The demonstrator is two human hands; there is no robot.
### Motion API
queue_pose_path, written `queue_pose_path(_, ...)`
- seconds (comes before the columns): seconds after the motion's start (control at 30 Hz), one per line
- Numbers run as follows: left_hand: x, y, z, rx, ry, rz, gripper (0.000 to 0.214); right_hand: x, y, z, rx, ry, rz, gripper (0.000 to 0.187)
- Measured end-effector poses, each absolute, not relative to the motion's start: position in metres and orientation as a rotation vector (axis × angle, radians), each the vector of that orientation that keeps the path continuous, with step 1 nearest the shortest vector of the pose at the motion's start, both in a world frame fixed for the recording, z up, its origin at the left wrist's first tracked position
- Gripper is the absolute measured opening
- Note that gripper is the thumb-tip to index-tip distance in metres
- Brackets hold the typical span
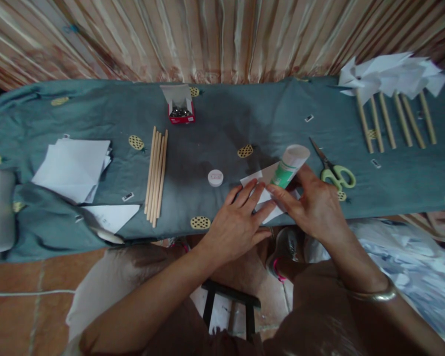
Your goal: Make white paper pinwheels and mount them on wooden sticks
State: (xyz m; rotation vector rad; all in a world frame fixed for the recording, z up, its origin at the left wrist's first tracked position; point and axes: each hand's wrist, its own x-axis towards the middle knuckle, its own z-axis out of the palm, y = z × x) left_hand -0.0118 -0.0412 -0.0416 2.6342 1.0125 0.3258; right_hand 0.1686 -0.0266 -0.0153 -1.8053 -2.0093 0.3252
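A white and green glue stick (286, 168) is gripped in my right hand (317, 202), tilted over a piece of white paper (257, 177) near the table's front edge. My left hand (237, 220) lies with fingers spread on that paper, pressing it against the cloth. The glue stick's lower end is hidden behind my fingers. To the left of the paper, a round white cap (215, 178) sits on the cloth. Green-handled scissors (333, 170) lie just beyond my right hand, blades pointing away.
Paper pinwheels (389, 76) on sticks lie at the far right. A red box of metal pins (181, 111) stands open at the back. Several wooden sticks (156, 175) and a stack of white paper (74, 168) are on the left. A curtain (222, 39) hangs behind the table.
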Motion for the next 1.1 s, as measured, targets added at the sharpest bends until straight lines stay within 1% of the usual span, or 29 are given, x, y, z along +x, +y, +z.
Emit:
queue_pose_path(0.33, -0.012, -0.041, -0.041, 2.647, 1.008, 0.322, 0.059, 0.165, -0.028, -0.013, -1.74, -2.041, 0.332, 0.04)
queue_pose_path(0.67, -0.012, -0.042, -0.043, 2.642, 1.007, 0.327, 0.06, 0.167, -0.031, -0.013, -1.709, -2.084, 0.355, 0.031)
queue_pose_path(1.1, -0.013, -0.041, -0.043, 2.628, 1.003, 0.331, 0.062, 0.171, -0.037, -0.015, -1.684, -2.072, 0.359, 0.035)
